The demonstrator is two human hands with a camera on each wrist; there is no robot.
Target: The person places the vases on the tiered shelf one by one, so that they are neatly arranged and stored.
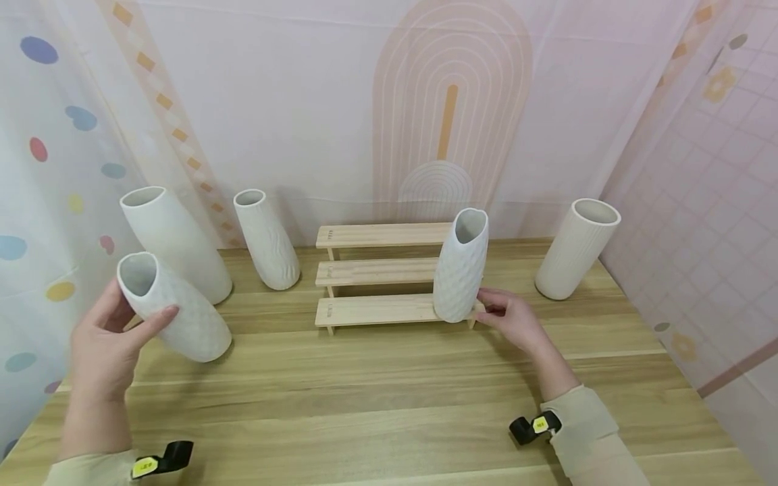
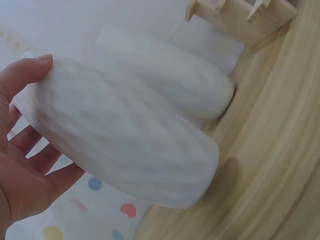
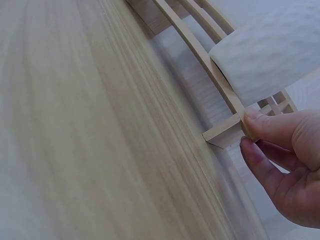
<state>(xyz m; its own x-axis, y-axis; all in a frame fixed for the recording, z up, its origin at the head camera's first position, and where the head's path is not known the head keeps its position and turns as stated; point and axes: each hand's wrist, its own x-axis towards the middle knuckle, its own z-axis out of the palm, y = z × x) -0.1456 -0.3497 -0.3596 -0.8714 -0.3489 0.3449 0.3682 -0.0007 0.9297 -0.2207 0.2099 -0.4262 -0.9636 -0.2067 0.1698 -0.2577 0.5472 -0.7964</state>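
My left hand [image 1: 109, 337] grips a white dimpled vase [image 1: 182, 314] near its mouth, thumb on one side and fingers on the other. In the left wrist view that vase leans, its base close over the table with a shadow beside it. My right hand [image 1: 513, 320] is at the right end of a three-tier wooden display stand [image 1: 377, 310]. The right wrist view shows the thumb and fingers pinching the end of the lowest board [image 3: 245, 120]. A second dimpled vase [image 1: 462, 270] stands on that board, right beside the thumb.
Behind the held vase stands a tall smooth white vase [image 1: 182, 243]. A slim wavy-patterned vase [image 1: 267, 243] is left of the stand, and a ribbed vase [image 1: 574, 253] stands at the back right. Patterned curtains [image 1: 292, 101] hang behind the wooden table [image 1: 377, 405].
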